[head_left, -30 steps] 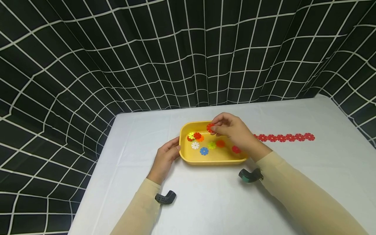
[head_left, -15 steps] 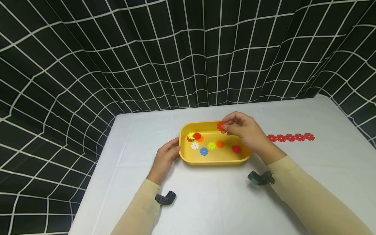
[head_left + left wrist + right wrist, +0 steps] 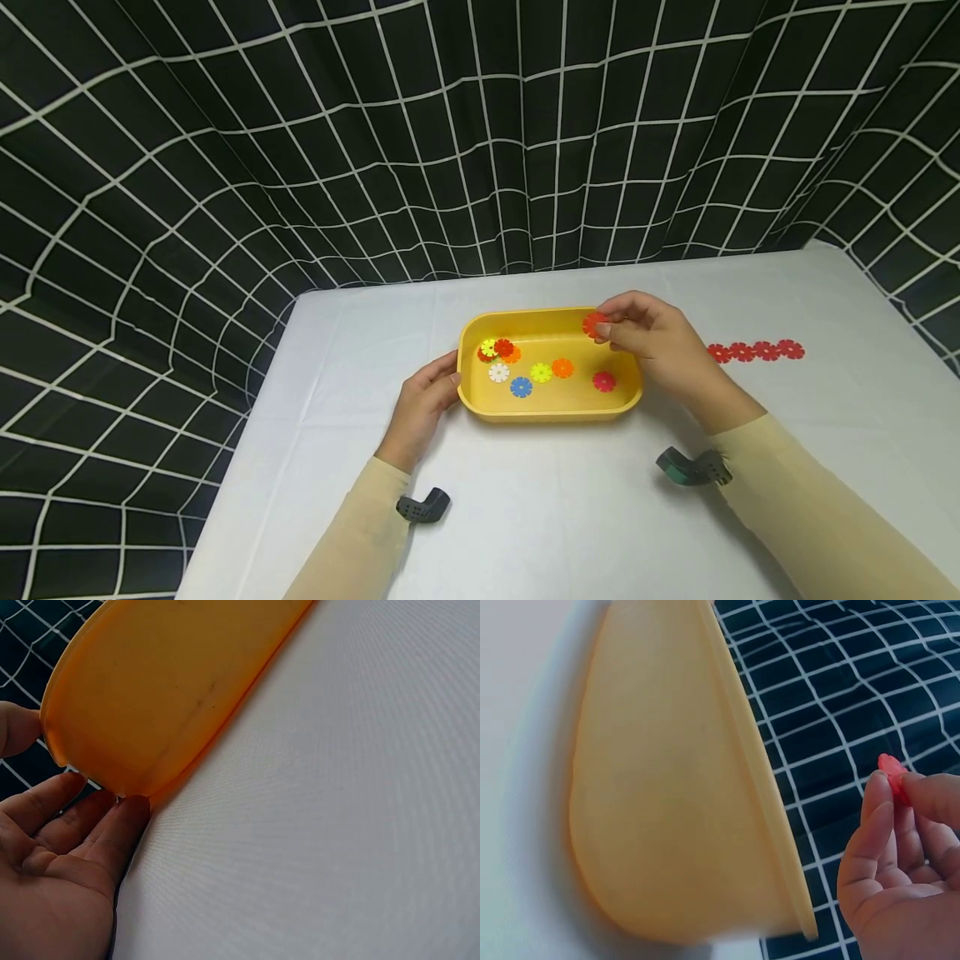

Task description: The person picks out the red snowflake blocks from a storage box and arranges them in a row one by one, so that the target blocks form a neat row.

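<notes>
A yellow plastic basin stands on the white-covered table. Inside it lie several notched flower-shaped discs, among them a white disc, a blue disc and a pink-red disc. My left hand holds the basin's left end, thumb at the rim and fingertips against the outer wall, as the left wrist view shows. Between thumb and fingertips my right hand pinches a red disc above the basin's back right corner. That disc shows edge-on in the right wrist view.
A straight row of joined red discs lies to the right of the basin, its left end hidden behind my right hand. A black curtain with a white grid hangs behind the table.
My right hand has moved rightward along the basin's back rim, carrying the red disc. More of the basin's right end shows, and less of the disc row. My left hand stays put.
</notes>
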`<action>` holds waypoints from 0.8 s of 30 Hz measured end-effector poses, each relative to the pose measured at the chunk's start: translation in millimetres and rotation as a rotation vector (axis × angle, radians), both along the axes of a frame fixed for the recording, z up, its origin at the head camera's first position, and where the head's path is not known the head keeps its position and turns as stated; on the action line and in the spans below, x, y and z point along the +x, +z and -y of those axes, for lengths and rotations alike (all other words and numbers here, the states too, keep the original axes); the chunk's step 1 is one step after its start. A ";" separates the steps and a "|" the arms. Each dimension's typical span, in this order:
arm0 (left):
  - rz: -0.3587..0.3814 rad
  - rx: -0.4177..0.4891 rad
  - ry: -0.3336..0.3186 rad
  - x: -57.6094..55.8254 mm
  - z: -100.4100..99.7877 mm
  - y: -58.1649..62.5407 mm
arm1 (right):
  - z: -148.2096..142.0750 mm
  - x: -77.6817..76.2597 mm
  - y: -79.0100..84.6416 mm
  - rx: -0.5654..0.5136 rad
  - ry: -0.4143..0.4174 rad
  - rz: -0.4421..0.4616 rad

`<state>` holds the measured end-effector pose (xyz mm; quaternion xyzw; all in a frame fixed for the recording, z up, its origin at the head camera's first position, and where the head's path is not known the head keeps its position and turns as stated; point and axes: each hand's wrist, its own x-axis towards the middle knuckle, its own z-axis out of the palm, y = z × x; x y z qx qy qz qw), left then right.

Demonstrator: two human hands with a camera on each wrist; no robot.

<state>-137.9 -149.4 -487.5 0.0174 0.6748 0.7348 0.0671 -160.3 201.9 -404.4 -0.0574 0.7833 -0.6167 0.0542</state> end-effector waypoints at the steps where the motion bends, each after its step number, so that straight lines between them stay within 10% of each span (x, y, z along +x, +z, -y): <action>1: -0.001 -0.002 -0.001 0.0 0.2 -0.2 | -2.1 0.8 -0.4 0.009 -0.008 0.004; 24: -0.009 0.027 -0.014 -1.0 1.0 -1.4 | -74.0 16.8 -28.4 0.043 -0.136 0.022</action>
